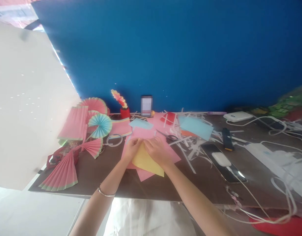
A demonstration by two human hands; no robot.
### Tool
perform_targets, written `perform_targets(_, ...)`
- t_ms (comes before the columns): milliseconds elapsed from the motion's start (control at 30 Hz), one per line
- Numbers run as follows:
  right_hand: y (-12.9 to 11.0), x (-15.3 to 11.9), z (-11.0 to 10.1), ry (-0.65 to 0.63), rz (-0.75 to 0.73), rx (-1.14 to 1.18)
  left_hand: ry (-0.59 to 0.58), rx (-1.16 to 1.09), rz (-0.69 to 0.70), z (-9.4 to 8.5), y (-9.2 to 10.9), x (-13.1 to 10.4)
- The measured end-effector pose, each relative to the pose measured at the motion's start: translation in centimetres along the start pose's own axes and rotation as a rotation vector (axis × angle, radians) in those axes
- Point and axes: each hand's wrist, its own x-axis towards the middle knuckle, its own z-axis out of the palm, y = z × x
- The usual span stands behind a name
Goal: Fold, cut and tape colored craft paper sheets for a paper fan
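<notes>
A yellow sheet of paper (147, 160) lies over pink sheets (143, 174) at the middle of the dark table. My left hand (133, 147) pinches the yellow sheet near its far left edge, with a metal bangle on that wrist. Close beside it, my right hand (156, 150) is closed on the same sheet at its far edge. The fingertips of both hands nearly meet. Light blue paper (141, 124) rests just beyond the hands, and scissors (171, 137) lie to their right.
Pleated pink fans (61, 173) and a blue pleated rosette (100, 125) lie left, near a tape ring (114, 140). White paper strips (194, 147), a phone (233, 173), a white case (221, 159) and cables are at right. A red holder (125, 113) stands by the blue wall (165, 52).
</notes>
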Motion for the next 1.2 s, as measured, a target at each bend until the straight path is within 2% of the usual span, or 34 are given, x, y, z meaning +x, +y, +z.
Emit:
perform_targets(200,0.3,0.5,-0.2,0.085,0.393,0.443,-0.047,0.001,0.077,-0.2,0.1,-0.1)
perform_targets(300,0.5,0.6,-0.5,0.042,0.524,0.570,-0.054,0.005,0.097,-0.2,0.2,-0.1)
perform_targets(400,0.6,0.7,-0.8,-0.031,0.593,0.646,-0.019,0.023,0.101,-0.3,0.0,0.0)
perform_targets(667,0.8,0.7,-1.6,-0.121,0.599,0.713,-0.014,-0.038,0.007,-0.7,-0.4,0.2)
perform_targets(867,0.7,0.8,-2.1,-0.158,0.585,0.710,-0.003,0.033,0.038,-0.7,-0.5,0.2)
perform_targets(1000,1.6,0.7,-2.3,-0.209,0.561,0.748,0.043,0.037,0.071,-0.7,-0.7,0.4)
perform_targets(1200,2.9,0.4,-1.8,-0.183,0.550,0.731,0.099,-0.041,0.032,-0.8,-1.1,0.8)
